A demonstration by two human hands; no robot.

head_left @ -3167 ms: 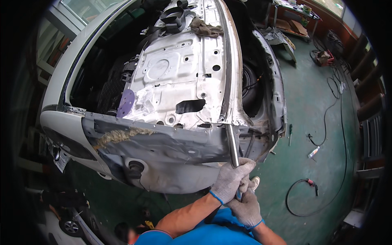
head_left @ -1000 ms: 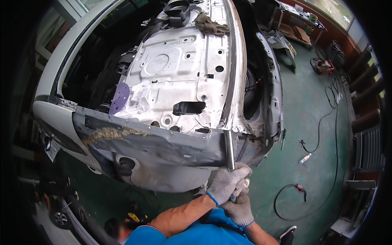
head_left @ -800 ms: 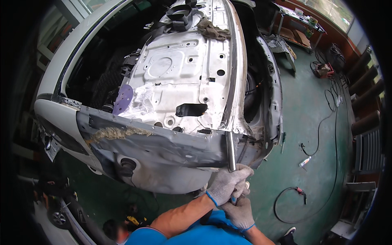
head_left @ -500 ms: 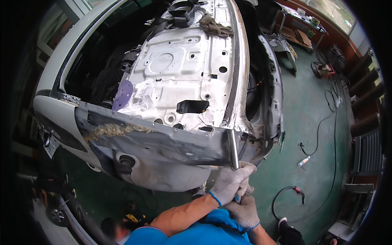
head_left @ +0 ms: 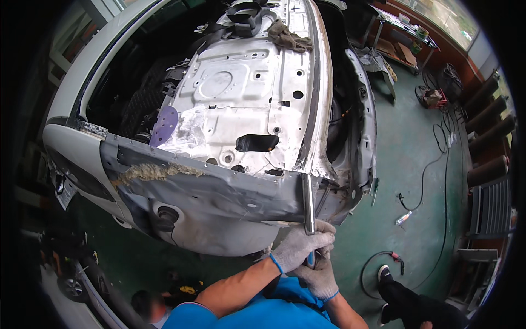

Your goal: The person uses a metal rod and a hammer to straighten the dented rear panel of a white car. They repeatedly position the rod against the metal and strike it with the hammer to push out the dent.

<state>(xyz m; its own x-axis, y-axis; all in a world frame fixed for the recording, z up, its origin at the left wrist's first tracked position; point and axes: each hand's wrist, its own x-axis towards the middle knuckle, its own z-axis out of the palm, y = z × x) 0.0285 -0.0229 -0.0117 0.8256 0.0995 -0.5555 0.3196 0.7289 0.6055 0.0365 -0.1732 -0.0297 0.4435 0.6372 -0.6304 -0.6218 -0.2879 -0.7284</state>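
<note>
A shiny metal bar (head_left: 309, 205) with a blue section showing near its lower end reaches up to the edge of a stripped car body. Its far tip meets the corner where the white panel (head_left: 219, 109) joins the grey side panel (head_left: 230, 189); the tip itself is hidden. My left hand (head_left: 298, 249), in a light grey knit glove with a blue cuff, wraps round the bar. Just below it, my right hand (head_left: 319, 278), gloved alike, is closed round the bar's lower end.
Dark work gloves (head_left: 287, 37), a black strap (head_left: 245, 19) and a purple perforated disc (head_left: 164, 126) lie on the white panel. On the green floor are a hose with a red-handled torch (head_left: 396, 256) and a small bottle (head_left: 403, 219). People's bodies show at lower left and right.
My hands and the bar's lower end have shifted slightly left, making the bar stand more upright in view. Another person's legs have come further in at lower right.
</note>
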